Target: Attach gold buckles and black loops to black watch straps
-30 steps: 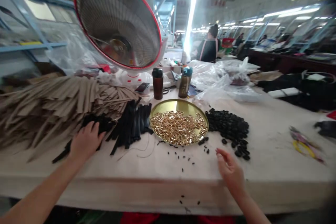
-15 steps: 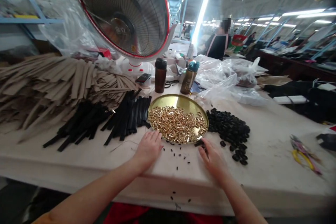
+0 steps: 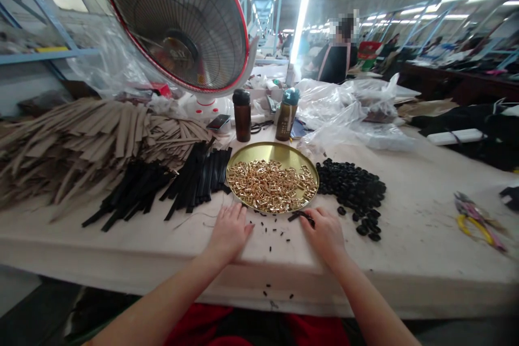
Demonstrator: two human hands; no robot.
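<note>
A round gold tray (image 3: 275,152) holds a heap of small gold metal pieces (image 3: 271,185). Both hands rest on the table just in front of it. My left hand (image 3: 229,230) lies flat with fingers stretched toward the tray's near left rim. My right hand (image 3: 325,232) lies by the near right rim, fingers curled over a small black piece (image 3: 300,217). Tiny black bits (image 3: 271,230) are scattered between the hands. A pile of black buttons (image 3: 354,193) lies right of the tray. Black strips (image 3: 194,181) lie left of it.
A big heap of tan strips (image 3: 85,146) fills the left. A red-rimmed fan (image 3: 174,21), two bottles (image 3: 243,115) and clear plastic bags (image 3: 348,111) stand behind the tray. Scissors (image 3: 478,219) lie at the right. A person (image 3: 336,57) works far behind.
My left hand came off the black strips at the left and moved to the tray's front. My right hand slid forward to the tray's right rim.
</note>
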